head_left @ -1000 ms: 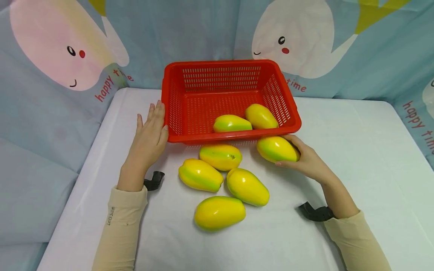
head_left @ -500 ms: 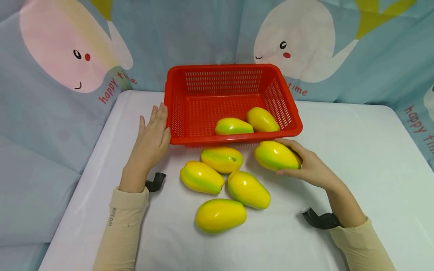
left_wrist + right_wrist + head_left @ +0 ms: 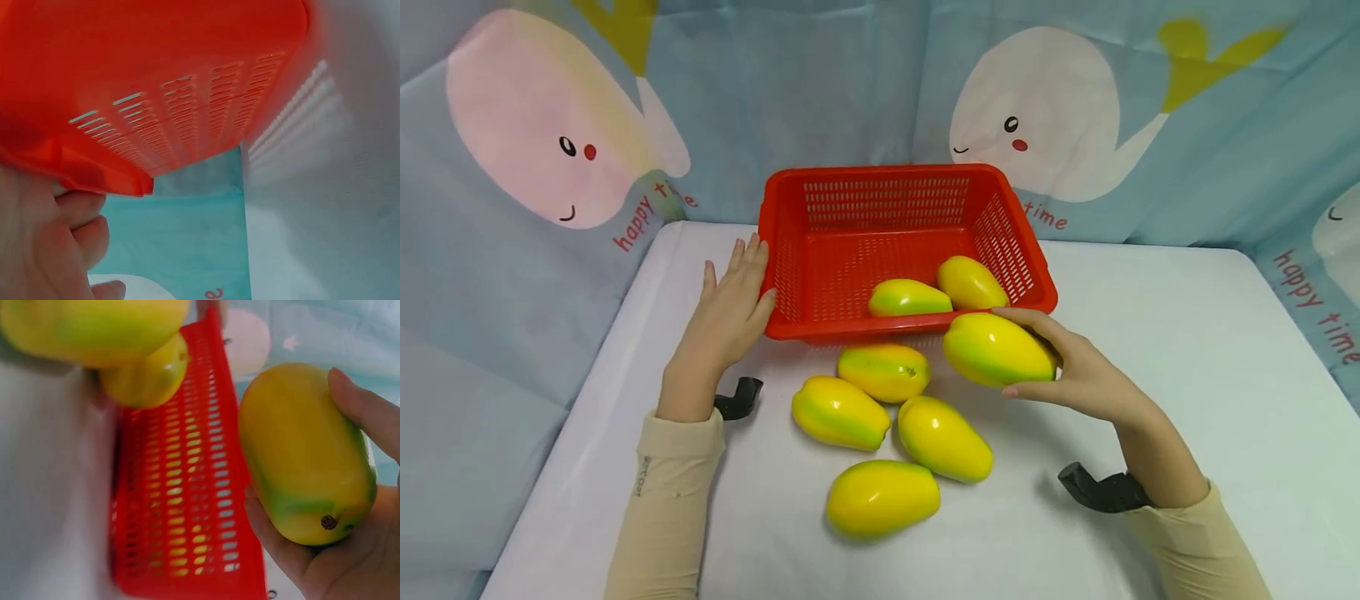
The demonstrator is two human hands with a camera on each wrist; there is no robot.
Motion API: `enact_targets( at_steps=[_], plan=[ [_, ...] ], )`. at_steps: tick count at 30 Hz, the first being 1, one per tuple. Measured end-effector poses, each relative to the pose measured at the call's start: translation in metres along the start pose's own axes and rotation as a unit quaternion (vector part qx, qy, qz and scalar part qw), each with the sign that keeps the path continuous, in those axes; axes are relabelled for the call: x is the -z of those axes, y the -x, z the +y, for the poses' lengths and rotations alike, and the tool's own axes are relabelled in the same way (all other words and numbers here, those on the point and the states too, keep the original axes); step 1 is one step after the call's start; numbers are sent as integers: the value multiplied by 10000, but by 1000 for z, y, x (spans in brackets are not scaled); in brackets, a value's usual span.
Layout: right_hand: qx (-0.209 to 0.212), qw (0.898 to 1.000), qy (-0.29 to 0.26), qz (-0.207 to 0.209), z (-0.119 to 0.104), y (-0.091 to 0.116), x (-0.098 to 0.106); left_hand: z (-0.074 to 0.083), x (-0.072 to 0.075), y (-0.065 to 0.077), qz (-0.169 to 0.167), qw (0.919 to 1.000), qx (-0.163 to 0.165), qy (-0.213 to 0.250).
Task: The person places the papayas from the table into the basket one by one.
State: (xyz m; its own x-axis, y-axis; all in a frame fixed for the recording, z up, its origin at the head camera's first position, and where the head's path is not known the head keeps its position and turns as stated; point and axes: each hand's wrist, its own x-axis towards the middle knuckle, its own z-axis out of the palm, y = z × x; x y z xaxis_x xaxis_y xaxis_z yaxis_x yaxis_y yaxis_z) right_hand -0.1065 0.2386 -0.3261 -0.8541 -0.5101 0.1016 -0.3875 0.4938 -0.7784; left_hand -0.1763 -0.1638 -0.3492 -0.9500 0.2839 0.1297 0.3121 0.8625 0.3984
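My right hand grips a yellow-green papaya, thumb on one side and fingers on the other, at the front rim of the red plastic basket. In the right wrist view the held papaya is at rim height beside the basket's slotted wall, its dark stem scar facing the camera. My left hand lies with straight fingers along the basket's left rim; the left wrist view has the fingers against the rim's underside. Inside the basket, one papaya lies at the front and another to its right.
Several more papayas lie on the white table in front of the basket, among them the nearest one and a right-hand one. Behind the basket hangs a blue curtain with whale prints. A black camera mount juts from the right wrist.
My right hand has raised the papaya from beside the basket's front wall and shifted it slightly left, so it now overlaps the front rim. My left hand stays at the basket's left side.
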Motion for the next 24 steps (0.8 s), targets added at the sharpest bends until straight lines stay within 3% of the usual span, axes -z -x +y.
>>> enact_targets(
  at_steps=[8, 15, 24],
  plan=[
    [193, 9998, -95, -5, -12, -20, 0, -3, -5, 2, 7, 10000, -17, 97],
    [223, 9962, -836, 93, -27, -52, -1, -3, -4, -2, 90, 9999, -15, 63],
    [486, 9930, -1065, -140, -39, -88, -17, -5, -7, 0, 100, 9998, 89, 167]
  ],
)
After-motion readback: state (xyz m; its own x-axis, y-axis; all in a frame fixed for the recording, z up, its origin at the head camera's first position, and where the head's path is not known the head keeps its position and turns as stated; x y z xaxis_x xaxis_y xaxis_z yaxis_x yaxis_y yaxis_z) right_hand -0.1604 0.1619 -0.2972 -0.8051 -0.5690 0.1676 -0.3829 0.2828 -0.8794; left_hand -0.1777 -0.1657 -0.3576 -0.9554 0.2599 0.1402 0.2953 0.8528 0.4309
